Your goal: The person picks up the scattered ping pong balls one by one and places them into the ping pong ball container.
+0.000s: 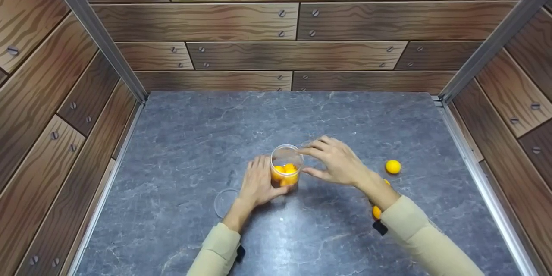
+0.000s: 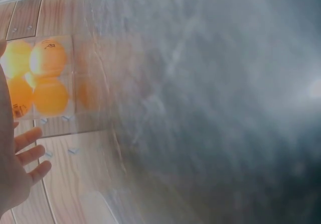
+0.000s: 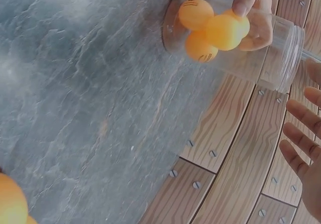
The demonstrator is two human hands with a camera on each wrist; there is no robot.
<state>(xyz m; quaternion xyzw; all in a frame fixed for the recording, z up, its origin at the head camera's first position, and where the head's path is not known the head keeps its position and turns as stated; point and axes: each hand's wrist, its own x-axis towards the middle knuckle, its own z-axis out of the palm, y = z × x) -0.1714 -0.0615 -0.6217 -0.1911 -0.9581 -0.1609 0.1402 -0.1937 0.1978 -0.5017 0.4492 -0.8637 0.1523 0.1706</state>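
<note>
Lying nearest, behind the left hand's (image 1: pixel 257 182) fingers, a clear round lid (image 1: pixel 224 202) rests on the table (image 1: pixel 177 146); loose orange table-tennis balls (image 1: pixel 393 167) sit right of the right hand's (image 1: pixel 334 161) fingers. The left fingers clasp a clear jar (image 1: pixel 288 155) containing four more balls (image 3: pixel 223 32), while the right fingers spread apart beside its rim.

No word, number or brand can be read. Dark print (image 2: pixel 50 45) shows on some of the orange balls (image 3: pixel 196 16) in the clear jar (image 3: pixel 288 53). In the left wrist view, it sits near the top of the upper right ball and low on the lower left one. In the right wrist view, it shows at one ball's upper edge and another's lower edge, too small and blurred to make out.
</note>
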